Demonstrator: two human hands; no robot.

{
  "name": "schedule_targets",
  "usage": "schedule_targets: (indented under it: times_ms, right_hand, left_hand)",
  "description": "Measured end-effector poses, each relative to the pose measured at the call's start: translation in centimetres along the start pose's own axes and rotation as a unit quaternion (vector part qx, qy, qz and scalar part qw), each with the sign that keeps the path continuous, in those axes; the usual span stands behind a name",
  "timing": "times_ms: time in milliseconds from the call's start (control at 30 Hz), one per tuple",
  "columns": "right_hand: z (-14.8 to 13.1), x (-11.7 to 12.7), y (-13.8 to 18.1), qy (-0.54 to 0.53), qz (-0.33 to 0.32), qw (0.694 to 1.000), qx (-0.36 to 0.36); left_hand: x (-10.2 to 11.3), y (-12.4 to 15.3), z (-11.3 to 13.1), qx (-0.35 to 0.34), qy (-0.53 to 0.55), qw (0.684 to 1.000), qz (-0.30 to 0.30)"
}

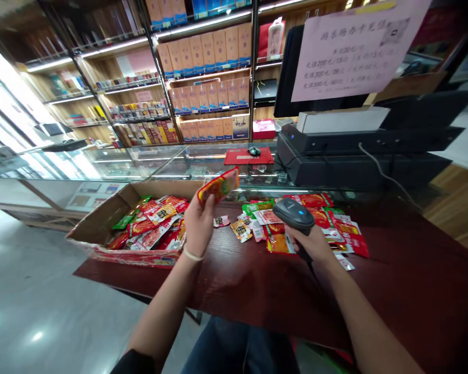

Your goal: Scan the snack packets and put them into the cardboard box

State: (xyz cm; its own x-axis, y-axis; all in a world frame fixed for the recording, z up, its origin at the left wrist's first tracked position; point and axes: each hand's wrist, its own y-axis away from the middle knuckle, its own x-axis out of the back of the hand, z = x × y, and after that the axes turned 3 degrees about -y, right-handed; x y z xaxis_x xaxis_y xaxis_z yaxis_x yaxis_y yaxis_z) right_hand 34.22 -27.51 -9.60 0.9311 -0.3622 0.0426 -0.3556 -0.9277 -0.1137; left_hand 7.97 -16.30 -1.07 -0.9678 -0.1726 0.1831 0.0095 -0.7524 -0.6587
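Observation:
Raised above the table, my left hand (199,221) grips a red and yellow snack packet (218,187), its fingers closed round the lower left end. My right hand (310,241) is wrapped round the handle of a black barcode scanner (294,213), whose head points up and left with a small blue light on top. Beneath and around the scanner lies a pile of red, green and white snack packets (320,201). Several small packets (242,229) are scattered between my two hands. To the left, an open cardboard box (97,213) holds many mixed packets (152,221).
The dark red table (234,280) meets a glass display counter (164,156). On the counter are a mouse (254,151) on a red pad, black register equipment (359,156) and a monitor with a pink paper sign (351,57). Stocked shelves (206,78) line the back wall.

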Motion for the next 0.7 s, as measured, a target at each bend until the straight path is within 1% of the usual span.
schedule_targets:
  times_ms: [67,100,133,167,200,267,333,400,500,600,700]
  right_hand:
    - [-0.3,0.0,0.1,0.016,-0.007,1.0,0.009]
    - [-0.4,0.0,0.2,0.024,-0.008,1.0,0.013]
    - [-0.6,0.0,0.2,0.032,-0.008,0.999,0.016]
    - [-0.6,-0.1,0.2,0.039,-0.007,0.999,0.018]
    - [-0.7,-0.1,0.2,0.046,-0.008,0.999,0.021]
    - [-0.6,-0.2,0.2,0.058,-0.013,0.998,0.027]
    - [-0.3,-0.3,0.2,0.065,-0.016,0.997,0.031]
    - [-0.1,-0.4,0.1,0.066,-0.019,0.997,0.033]
    - [0.0,-0.4,0.1,0.05,-0.019,0.998,0.035]
    - [-0.4,-0.4,0.2,0.032,-0.012,0.999,0.034]
    - [-0.9,0.0,0.2,0.035,0.015,0.999,0.03]
  left_hand:
    - [4.1,-1.3,0.1,-0.066,-0.111,0.991,0.046]
    - [5.9,-1.9,-0.2,-0.087,-0.156,0.982,0.066]
    - [7.5,-2.5,-0.7,-0.099,-0.196,0.973,0.076]
    - [9.0,-3.2,-1.5,-0.103,-0.233,0.964,0.071]
    - [10.2,-3.7,-2.4,-0.102,-0.267,0.957,0.048]
    - [12.1,-4.5,-4.2,-0.085,-0.327,0.941,-0.034]
    - [13.0,-4.8,-5.7,-0.06,-0.366,0.922,-0.113]
    - [13.2,-4.5,-6.6,-0.046,-0.381,0.911,-0.15]
    - [12.1,-3.7,-6.0,-0.054,-0.375,0.91,-0.167]
    - [9.8,-2.7,-3.9,-0.081,-0.349,0.915,-0.185]
    - [6.3,-1.4,-1.6,-0.116,-0.3,0.924,-0.206]
